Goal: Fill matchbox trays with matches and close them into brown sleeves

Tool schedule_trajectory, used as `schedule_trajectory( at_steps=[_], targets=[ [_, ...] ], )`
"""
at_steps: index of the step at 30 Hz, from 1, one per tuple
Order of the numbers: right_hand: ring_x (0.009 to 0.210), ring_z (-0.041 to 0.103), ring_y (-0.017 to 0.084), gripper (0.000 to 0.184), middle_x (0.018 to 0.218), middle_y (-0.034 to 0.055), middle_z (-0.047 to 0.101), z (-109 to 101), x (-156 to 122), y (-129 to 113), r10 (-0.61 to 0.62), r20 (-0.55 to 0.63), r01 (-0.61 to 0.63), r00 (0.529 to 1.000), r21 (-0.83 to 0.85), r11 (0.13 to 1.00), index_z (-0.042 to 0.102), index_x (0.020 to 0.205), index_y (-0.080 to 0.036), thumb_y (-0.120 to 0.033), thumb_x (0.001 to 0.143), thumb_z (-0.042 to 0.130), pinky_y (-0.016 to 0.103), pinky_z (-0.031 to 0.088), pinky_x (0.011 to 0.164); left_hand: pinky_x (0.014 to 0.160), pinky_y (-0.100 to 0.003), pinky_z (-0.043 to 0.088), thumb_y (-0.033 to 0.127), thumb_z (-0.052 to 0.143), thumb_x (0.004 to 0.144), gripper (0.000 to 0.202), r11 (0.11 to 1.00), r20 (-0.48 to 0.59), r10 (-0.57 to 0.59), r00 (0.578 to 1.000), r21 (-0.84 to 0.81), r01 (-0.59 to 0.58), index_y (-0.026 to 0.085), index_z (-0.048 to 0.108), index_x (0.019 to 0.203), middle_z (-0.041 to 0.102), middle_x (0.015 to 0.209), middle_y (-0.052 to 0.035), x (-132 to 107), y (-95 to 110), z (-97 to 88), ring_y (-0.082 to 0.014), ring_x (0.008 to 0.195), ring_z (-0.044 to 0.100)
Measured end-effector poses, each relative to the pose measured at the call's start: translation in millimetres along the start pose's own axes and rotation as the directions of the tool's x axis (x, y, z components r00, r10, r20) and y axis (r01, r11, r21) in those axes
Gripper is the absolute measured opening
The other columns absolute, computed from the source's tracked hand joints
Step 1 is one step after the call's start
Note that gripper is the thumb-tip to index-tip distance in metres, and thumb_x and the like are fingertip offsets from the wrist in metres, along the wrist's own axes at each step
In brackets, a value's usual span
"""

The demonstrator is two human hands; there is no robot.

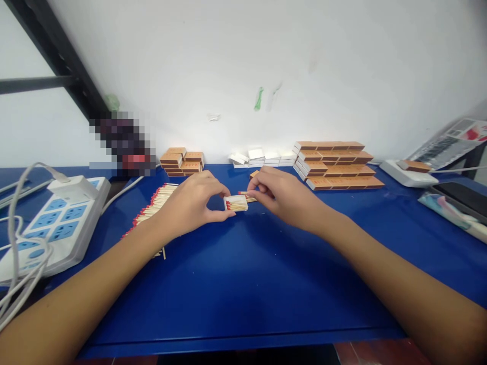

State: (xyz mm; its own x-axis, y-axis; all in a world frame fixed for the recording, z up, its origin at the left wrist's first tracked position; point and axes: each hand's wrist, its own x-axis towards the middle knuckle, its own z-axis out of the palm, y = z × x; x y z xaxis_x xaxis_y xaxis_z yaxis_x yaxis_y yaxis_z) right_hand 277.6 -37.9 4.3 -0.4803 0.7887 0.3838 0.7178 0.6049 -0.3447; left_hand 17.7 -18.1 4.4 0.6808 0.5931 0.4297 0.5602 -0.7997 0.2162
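My left hand (194, 203) pinches a small white matchbox tray (236, 203) that lies on the blue table (243, 284) and holds red-tipped matches. My right hand (279, 195) is closed on a few matches (244, 193), their ends over the tray's far edge. A row of loose red-tipped matches (150, 210) lies on the table just left of my left hand, partly hidden by the wrist.
Stacks of orange matchbox sleeves sit at the back centre-left (182, 161) and back right (335, 165). White empty trays (262, 157) line the wall between them. A white power strip (57, 223) with cables lies at the left; a phone (462, 197) lies at the right.
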Motion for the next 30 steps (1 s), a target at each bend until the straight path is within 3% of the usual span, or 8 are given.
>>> schedule_trajectory(
  at_steps=[5,10,17,25,30],
  targets=[
    [0.080,0.054,0.017,0.011,0.102,0.0074,0.064,12.0,-2.4,-12.8,-0.022,0.021,0.022,1.000,-0.007,1.000,0.067,0.101,-0.019,-0.020,0.104,0.057,0.030,0.036,0.069,0.080,-0.035,0.048,0.038,0.084,0.090,0.022,0.998,-0.057,0.042,0.997,-0.037,-0.044,0.020,0.076,0.101,0.075,0.095,-0.0045,-1.1,4.1,3.0,-0.0240,0.095,0.065],
    [0.079,0.056,0.018,0.013,0.094,0.0064,0.064,0.9,0.4,3.6,0.014,-0.061,-0.014,0.998,0.003,1.000,0.070,0.099,-0.019,-0.025,0.104,0.059,0.031,0.039,0.072,0.078,-0.035,0.047,0.044,0.085,0.088,0.027,1.000,-0.075,0.010,0.997,0.015,-0.009,0.021,0.076,0.100,0.074,0.093,-0.0042,-0.9,-8.9,1.8,-0.0231,0.090,0.064],
    [0.079,0.057,0.018,0.015,0.097,0.0077,0.064,7.2,1.7,23.3,0.046,0.145,-0.039,0.988,-0.051,0.998,0.073,0.095,-0.018,-0.024,0.101,0.060,0.031,0.039,0.071,0.081,-0.035,0.047,0.040,0.087,0.086,0.027,0.999,-0.112,0.005,0.994,0.048,0.000,0.019,0.077,0.100,0.075,0.094,-0.0041,1.1,-14.6,-3.1,-0.0233,0.090,0.066],
    [0.081,0.059,0.019,0.015,0.092,0.0066,0.064,11.3,1.2,27.0,0.085,0.210,-0.080,0.974,-0.031,0.996,0.068,0.090,-0.018,-0.022,0.102,0.060,0.031,0.041,0.073,0.080,-0.034,0.047,0.041,0.088,0.085,0.029,0.996,-0.083,-0.046,0.996,0.068,0.052,0.019,0.077,0.100,0.074,0.094,-0.0050,0.6,-16.3,-3.9,-0.0235,0.091,0.065],
    [0.081,0.058,0.019,0.015,0.098,0.0077,0.064,3.2,0.9,23.1,0.048,0.140,-0.045,0.989,-0.025,0.999,0.066,0.096,-0.019,-0.028,0.104,0.059,0.031,0.040,0.071,0.080,-0.035,0.046,0.038,0.088,0.085,0.027,0.996,-0.032,-0.031,0.999,0.083,0.033,0.019,0.078,0.101,0.075,0.094,-0.0049,0.5,-14.0,-1.8,-0.0240,0.092,0.065]
  ],
)
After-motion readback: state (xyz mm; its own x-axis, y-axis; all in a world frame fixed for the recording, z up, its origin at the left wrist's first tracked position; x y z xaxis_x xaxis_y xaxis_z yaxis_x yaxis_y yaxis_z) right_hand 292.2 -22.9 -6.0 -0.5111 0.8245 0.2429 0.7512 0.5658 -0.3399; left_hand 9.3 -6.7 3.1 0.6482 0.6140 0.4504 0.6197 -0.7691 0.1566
